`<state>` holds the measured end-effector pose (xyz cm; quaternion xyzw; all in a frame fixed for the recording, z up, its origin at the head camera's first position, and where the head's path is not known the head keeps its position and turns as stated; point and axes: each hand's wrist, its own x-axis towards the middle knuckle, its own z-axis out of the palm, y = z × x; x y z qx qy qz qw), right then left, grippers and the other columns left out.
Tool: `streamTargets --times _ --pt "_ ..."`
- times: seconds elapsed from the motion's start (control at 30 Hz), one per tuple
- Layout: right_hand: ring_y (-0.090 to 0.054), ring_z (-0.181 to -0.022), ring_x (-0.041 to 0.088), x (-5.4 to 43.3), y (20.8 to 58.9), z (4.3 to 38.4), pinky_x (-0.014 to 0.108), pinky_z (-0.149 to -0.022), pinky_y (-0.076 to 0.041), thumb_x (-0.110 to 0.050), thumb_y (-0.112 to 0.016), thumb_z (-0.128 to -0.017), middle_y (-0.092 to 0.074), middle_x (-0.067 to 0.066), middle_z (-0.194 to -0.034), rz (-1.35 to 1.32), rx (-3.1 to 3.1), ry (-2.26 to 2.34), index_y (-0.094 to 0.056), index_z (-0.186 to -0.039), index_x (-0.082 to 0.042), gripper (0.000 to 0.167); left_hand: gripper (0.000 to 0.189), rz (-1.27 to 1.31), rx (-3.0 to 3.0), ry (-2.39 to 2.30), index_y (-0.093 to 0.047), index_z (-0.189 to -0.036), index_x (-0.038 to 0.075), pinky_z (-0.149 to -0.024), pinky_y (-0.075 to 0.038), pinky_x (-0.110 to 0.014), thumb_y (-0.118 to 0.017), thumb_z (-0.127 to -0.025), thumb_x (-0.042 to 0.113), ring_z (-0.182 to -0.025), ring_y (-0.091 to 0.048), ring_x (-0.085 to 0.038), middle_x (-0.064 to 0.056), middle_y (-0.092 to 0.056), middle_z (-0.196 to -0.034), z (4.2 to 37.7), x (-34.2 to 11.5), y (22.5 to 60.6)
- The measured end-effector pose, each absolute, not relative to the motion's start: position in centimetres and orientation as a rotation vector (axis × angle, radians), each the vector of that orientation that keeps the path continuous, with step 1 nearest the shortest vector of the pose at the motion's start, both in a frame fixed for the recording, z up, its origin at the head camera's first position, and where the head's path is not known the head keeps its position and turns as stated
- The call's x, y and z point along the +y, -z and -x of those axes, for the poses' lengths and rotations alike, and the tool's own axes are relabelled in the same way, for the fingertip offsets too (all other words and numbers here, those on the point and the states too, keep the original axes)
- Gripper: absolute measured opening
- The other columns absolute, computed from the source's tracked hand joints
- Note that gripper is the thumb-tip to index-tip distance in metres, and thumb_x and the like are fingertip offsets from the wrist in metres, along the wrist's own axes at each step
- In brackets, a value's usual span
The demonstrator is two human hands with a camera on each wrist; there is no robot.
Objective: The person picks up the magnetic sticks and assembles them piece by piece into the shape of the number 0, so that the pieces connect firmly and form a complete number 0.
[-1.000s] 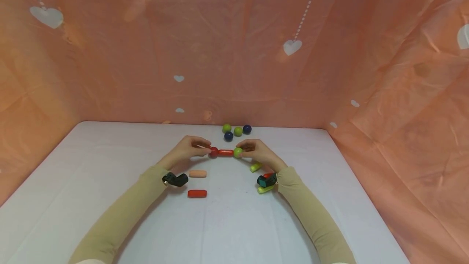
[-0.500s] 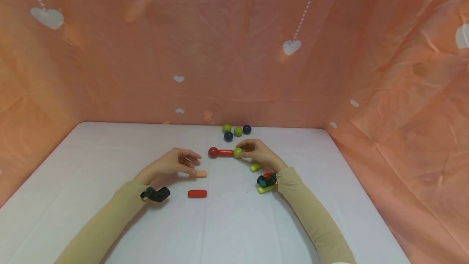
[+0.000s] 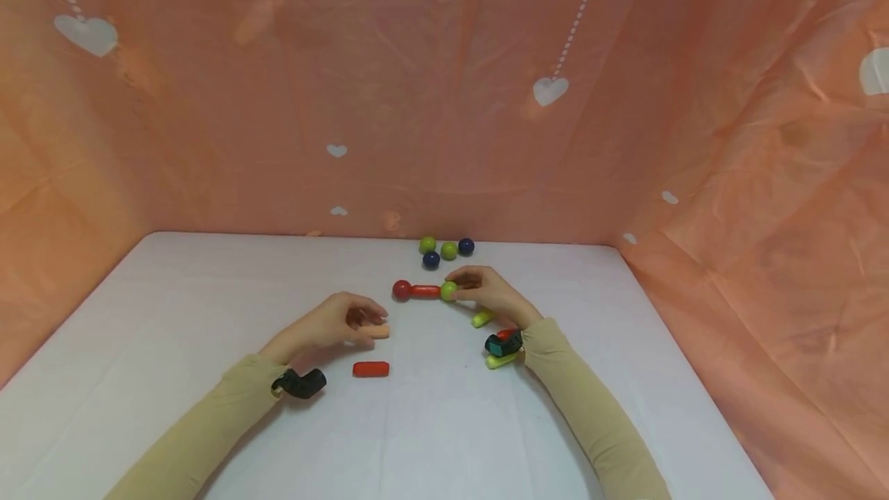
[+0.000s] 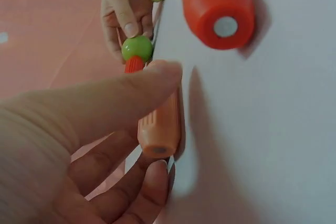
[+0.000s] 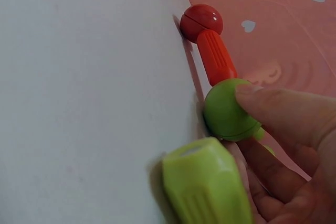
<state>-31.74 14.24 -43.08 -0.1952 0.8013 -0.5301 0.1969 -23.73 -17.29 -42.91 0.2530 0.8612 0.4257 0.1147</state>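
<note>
My left hand point(image 3: 336, 321) pinches a light orange rod point(image 4: 160, 132) with a recessed end, thumb across it and fingers on its other side. The rod lies on or just over the white table. My right hand point(image 3: 489, 292) holds a green ball point(image 5: 227, 109) between thumb and fingers. That ball touches one end of a red rod point(image 5: 215, 56), whose other end meets a red ball point(image 5: 202, 23); the three lie in a line on the table. A second red rod point(image 3: 371, 369) with a silvery disc in its end lies nearer the front, beside the left hand.
At the table's back sit two green balls point(image 3: 427, 244) and two dark blue balls point(image 3: 431, 260). Yellow-green rods point(image 3: 483, 318) and another red rod point(image 3: 505, 333) lie under the right wrist, partly hidden. Pink cloth point(image 3: 389, 99) walls the white table point(image 3: 444, 438).
My left hand has let go of the red ball, moved left and toward the front, and taken hold of the light orange rod. My right hand has stayed on the green ball.
</note>
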Motion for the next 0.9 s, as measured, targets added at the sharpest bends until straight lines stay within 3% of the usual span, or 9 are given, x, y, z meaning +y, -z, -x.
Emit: streamTargets --times 0.17,0.3,0.47,0.77,0.9 --pt "-0.055 -0.108 0.022 14.1 43.1 31.6 0.036 -0.092 -0.043 -0.016 -0.071 -0.088 -0.063 0.002 -0.116 0.533 2.231 1.505 -0.062 -0.123 -0.008 0.037 0.033 -0.7 2.576 -1.201 -0.066 -0.113 0.009 -0.077 -0.05 -0.03 -0.076 -0.083 0.016 -0.088 -0.055 -0.019 0.002 -0.064 -0.096 23.6 -16.7 42.6" --pt "-0.054 -0.107 0.023 14.1 43.0 31.6 0.035 -0.087 -0.044 -0.017 -0.071 -0.088 -0.063 0.002 -0.117 0.531 2.226 1.506 -0.062 -0.123 -0.009 0.037 0.032 -0.567 2.554 -1.279 -0.065 -0.114 0.009 -0.077 -0.051 -0.032 -0.072 -0.087 0.024 -0.093 -0.058 -0.021 0.0 -0.064 -0.1 23.6 -16.2 42.1" --pt "-0.055 -0.104 0.022 14.3 43.1 31.6 0.032 -0.079 -0.044 -0.018 -0.071 -0.088 -0.063 0.002 -0.115 0.53 2.242 1.489 -0.063 -0.121 -0.011 0.035 0.029 -0.376 2.455 -1.444 -0.068 -0.111 0.004 -0.076 -0.051 -0.032 -0.072 -0.087 0.02 -0.089 -0.059 -0.021 -0.005 -0.066 -0.1 23.9 -15.5 41.9" --pt "-0.055 -0.103 0.022 14.2 43.3 31.6 0.031 -0.077 -0.044 -0.018 -0.072 -0.088 -0.063 0.002 -0.114 0.531 2.24 1.488 -0.063 -0.121 -0.011 0.035 0.034 -0.146 2.403 -1.57 -0.067 -0.111 -0.003 -0.083 -0.051 -0.032 -0.072 -0.086 0.02 -0.081 -0.063 -0.017 -0.007 -0.069 -0.092 24.4 -14.1 42.6" --pt "-0.055 -0.106 0.022 14.1 43.2 31.7 0.032 -0.087 -0.045 -0.017 -0.071 -0.088 -0.063 0.002 -0.115 0.531 2.225 1.503 -0.063 -0.119 -0.011 0.033 0.036 -0.068 2.349 -1.618 -0.066 -0.111 -0.004 -0.085 -0.052 -0.032 -0.073 -0.086 0.02 -0.082 -0.066 -0.016 -0.008 -0.069 -0.095 24.8 -13.5 42.8"
